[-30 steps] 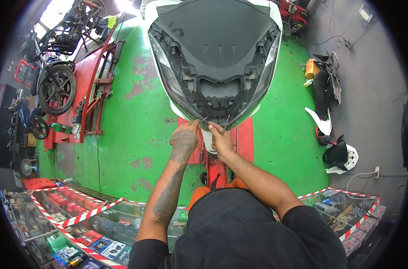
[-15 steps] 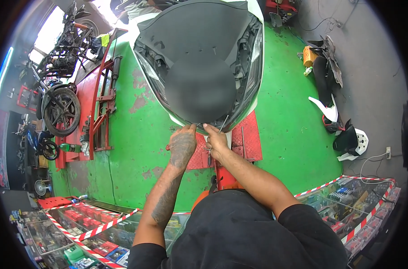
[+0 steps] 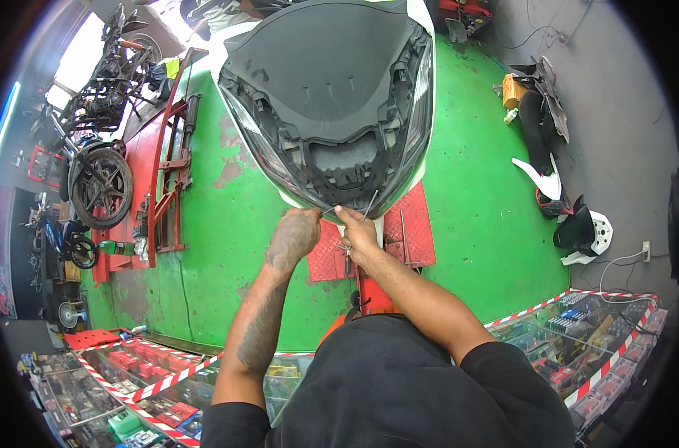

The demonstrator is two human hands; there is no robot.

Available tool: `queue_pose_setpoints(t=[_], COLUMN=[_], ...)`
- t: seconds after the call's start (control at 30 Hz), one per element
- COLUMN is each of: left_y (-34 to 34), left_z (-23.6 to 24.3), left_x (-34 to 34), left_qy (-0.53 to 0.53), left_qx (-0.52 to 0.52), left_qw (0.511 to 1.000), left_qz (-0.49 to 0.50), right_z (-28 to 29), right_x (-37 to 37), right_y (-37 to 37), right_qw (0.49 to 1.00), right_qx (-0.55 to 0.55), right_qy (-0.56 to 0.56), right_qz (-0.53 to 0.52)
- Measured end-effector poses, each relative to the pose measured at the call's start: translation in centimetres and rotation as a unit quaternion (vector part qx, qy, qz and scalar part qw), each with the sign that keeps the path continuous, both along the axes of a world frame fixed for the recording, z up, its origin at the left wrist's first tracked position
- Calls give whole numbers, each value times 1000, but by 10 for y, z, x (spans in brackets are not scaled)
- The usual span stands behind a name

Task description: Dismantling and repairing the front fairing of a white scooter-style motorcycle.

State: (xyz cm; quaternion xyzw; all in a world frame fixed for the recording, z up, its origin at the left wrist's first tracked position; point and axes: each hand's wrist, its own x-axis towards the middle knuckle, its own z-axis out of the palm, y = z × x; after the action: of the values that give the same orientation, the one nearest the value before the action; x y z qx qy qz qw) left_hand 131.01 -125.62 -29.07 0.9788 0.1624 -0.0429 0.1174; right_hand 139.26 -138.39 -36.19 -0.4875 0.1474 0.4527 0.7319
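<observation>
Scooter front (image 3: 324, 63): dark grey and black, white edges
Floor (image 3: 474, 149): bright green, worn greyish patches
Metal plate (image 3: 417, 235): red, tread pattern
Shirt (image 3: 421, 381): plain black
Counter tape (image 3: 168, 384): red-and-white stripes

A white-edged black scooter fairing (image 3: 321, 63) narrows to a rounded end; there, a slim metal rod (image 3: 371, 202) slants steeply near a thin metal shaft (image 3: 328, 211).

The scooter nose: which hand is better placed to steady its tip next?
Probably the right hand: its thumb is at the tip of the scooter nose, though a thin rod shows at its fingers. The left hand sits farther out, apparently closed around a thin metal tool.
</observation>
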Motion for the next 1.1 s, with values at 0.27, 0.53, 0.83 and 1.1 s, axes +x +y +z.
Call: queue_pose_setpoints(t=[0.27, 0.53, 0.83, 1.1], left_y=[-26, -34, -38, -5], left_z=[-20, -25, 5, 58], left_x=[-19, -17, 10, 60], left_qy=[-168, -151, 32, 206], left_qx=[-48, 49, 253, 144], left_qw=[982, 984, 967, 965], left_qz=[74, 81, -1, -78], right_z=[1, -2, -12, -11], right_x=[2, 1, 1, 4], right_y=[7, 9, 14, 10], right_qw=[1000, 999, 1000, 1000], right_qx=[2, -7, -6, -3], right_qy=[-13, -35, -8, -20], right_qz=[3, 4, -19, 8])
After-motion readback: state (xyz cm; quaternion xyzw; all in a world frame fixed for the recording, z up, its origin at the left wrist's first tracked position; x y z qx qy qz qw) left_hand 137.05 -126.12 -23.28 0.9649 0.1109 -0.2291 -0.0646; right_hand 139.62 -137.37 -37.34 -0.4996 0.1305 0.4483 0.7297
